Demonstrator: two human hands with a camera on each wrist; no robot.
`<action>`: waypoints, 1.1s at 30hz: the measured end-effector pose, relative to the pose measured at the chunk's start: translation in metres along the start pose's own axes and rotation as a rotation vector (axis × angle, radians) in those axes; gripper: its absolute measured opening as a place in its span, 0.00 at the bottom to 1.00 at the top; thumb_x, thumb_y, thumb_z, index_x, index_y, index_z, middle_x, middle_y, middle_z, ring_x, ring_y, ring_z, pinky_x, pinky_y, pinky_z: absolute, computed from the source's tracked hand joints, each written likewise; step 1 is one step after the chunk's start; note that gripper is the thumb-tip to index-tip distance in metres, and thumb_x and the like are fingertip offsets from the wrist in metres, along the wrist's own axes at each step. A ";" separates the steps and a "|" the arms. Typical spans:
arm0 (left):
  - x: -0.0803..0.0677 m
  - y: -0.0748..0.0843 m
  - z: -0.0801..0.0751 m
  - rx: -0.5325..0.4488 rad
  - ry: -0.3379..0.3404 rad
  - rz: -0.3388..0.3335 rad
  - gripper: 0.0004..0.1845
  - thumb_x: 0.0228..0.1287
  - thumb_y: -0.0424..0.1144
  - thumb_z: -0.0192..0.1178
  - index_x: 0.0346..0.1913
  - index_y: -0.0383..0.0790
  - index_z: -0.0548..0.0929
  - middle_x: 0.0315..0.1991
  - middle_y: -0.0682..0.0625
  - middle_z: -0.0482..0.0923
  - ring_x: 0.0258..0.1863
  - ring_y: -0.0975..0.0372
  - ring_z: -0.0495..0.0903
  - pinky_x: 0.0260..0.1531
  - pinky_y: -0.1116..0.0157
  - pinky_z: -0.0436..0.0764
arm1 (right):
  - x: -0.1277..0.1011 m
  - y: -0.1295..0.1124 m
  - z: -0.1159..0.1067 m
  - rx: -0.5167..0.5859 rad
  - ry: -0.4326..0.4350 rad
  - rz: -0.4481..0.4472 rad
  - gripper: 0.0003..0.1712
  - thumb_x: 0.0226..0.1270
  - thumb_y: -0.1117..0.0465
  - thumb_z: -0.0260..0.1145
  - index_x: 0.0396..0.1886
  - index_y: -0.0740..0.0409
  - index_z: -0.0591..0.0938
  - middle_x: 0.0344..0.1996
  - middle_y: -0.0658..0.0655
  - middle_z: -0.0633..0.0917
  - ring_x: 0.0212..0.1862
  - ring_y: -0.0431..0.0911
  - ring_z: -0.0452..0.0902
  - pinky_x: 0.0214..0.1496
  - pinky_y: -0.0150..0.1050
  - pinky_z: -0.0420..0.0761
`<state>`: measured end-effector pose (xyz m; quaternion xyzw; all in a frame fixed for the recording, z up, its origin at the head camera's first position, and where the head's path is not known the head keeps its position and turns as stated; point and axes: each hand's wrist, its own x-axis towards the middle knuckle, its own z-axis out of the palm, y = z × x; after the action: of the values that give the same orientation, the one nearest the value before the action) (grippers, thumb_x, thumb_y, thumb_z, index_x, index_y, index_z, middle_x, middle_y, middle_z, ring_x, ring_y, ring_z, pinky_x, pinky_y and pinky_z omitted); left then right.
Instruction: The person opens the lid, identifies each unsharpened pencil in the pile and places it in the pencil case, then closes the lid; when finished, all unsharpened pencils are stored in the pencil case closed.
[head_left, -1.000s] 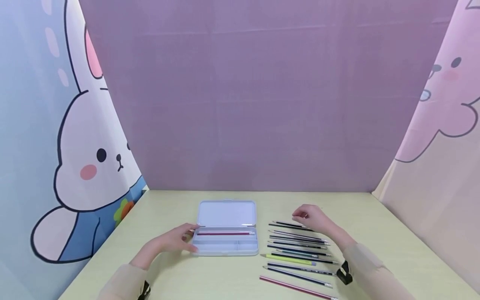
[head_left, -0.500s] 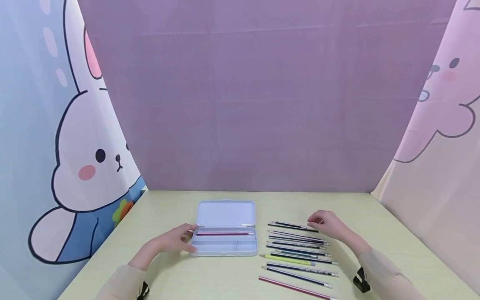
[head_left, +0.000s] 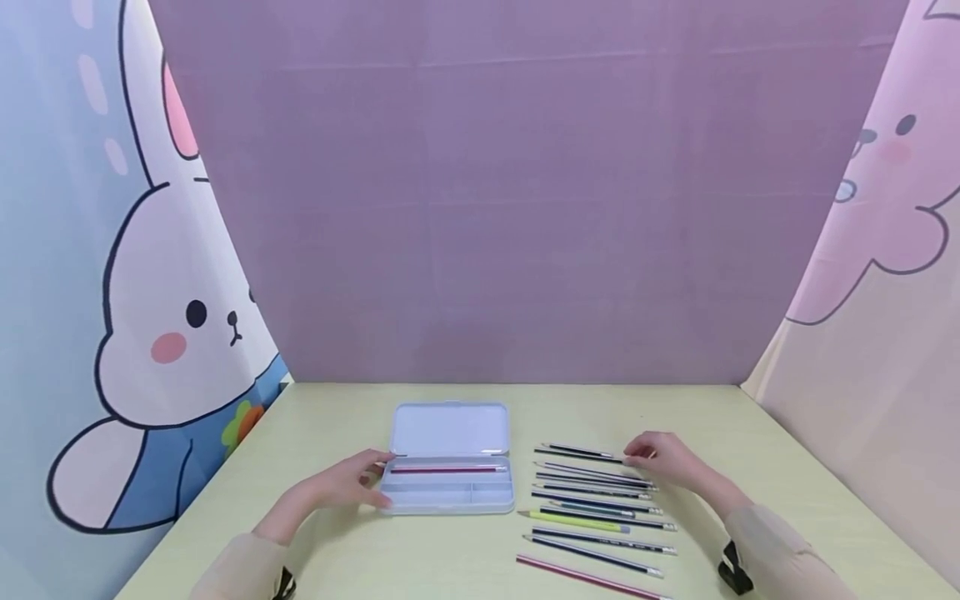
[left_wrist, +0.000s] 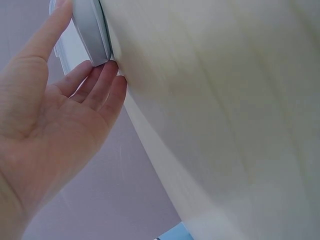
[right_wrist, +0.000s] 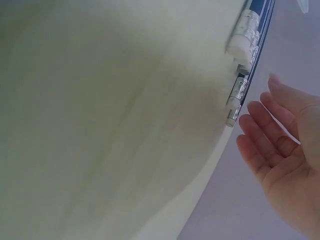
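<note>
A white pencil case point(head_left: 429, 493) lies with its lid point(head_left: 450, 429) raised back. One dark red pencil point(head_left: 450, 470) rests in its rear compartment. My left hand point(head_left: 341, 482) holds the case's left end, thumb at the front corner and fingers at the back; in the left wrist view the fingertips touch the case's end. My right hand point(head_left: 670, 460) is beside the eraser end of a black pencil point(head_left: 577, 456) at the back of the spread. In the right wrist view its fingers are loosely bent near several eraser ends point(right_wrist: 234, 111), with no pencil visible between them.
Several dark striped pencils point(head_left: 592, 495) lie in rough rows right of the case. Among them is a yellow-green pencil point(head_left: 577, 521), with a red pencil point(head_left: 581, 575) nearest the front. A purple cloth point(head_left: 525, 208) stands behind the pale table point(head_left: 337, 558).
My right hand has moved right and slightly toward the front, from over the rearmost pencils to their eraser ends. My left hand stays at the case.
</note>
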<state>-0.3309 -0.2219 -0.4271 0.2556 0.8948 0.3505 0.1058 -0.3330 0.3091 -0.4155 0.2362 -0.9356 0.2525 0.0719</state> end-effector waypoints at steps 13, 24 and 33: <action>0.000 -0.001 -0.001 -0.005 -0.008 0.031 0.42 0.52 0.44 0.70 0.65 0.26 0.63 0.60 0.33 0.67 0.56 0.42 0.70 0.57 0.44 0.72 | 0.003 0.009 0.009 -0.003 -0.035 -0.016 0.12 0.58 0.62 0.68 0.38 0.66 0.84 0.31 0.53 0.83 0.32 0.38 0.77 0.35 0.30 0.80; 0.002 -0.004 0.000 0.008 -0.009 0.007 0.42 0.53 0.46 0.69 0.65 0.27 0.63 0.60 0.34 0.68 0.56 0.44 0.70 0.57 0.45 0.72 | 0.005 0.012 0.014 -0.045 -0.026 0.019 0.08 0.55 0.63 0.69 0.34 0.61 0.85 0.29 0.50 0.80 0.31 0.37 0.72 0.34 0.31 0.76; 0.001 -0.005 0.000 -0.001 -0.009 0.016 0.42 0.52 0.46 0.69 0.65 0.27 0.63 0.60 0.34 0.68 0.56 0.44 0.71 0.57 0.45 0.72 | 0.003 0.008 0.015 -0.060 -0.017 0.051 0.02 0.55 0.65 0.68 0.28 0.60 0.83 0.26 0.48 0.78 0.28 0.35 0.70 0.30 0.29 0.75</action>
<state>-0.3341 -0.2242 -0.4302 0.2645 0.8919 0.3508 0.1073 -0.3394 0.3066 -0.4312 0.2119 -0.9490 0.2242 0.0647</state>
